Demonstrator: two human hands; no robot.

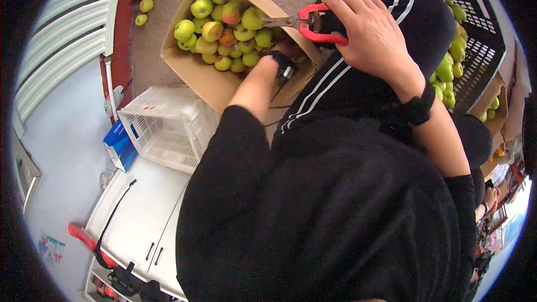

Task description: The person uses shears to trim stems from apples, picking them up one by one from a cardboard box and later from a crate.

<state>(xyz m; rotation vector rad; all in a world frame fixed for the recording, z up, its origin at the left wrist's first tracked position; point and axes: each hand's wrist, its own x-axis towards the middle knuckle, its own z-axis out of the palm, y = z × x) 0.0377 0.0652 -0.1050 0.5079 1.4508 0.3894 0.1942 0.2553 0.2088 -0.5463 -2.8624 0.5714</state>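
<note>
My right hand (373,34) is closed on a pair of red-handled pruning shears (306,31). The blades point left, over the right part of an open cardboard box (196,81). Green and yellow apples (212,31), some with reddish or brown patches, fill much of that box. My left hand (289,50) reaches down inside the box at its right side, beside the apples and below the shears. Its fingers are lost in shadow, so whether they grip anything is unclear. A dark band with a shiny piece (286,72) circles the left wrist.
Several loose apples (146,5) lie on the floor at the far left. An upturned white plastic crate (168,98) sits beside the box, near a white cabinet (140,201). On the right, a black crate (481,28) stands by green fruit (445,70). My knee lies between.
</note>
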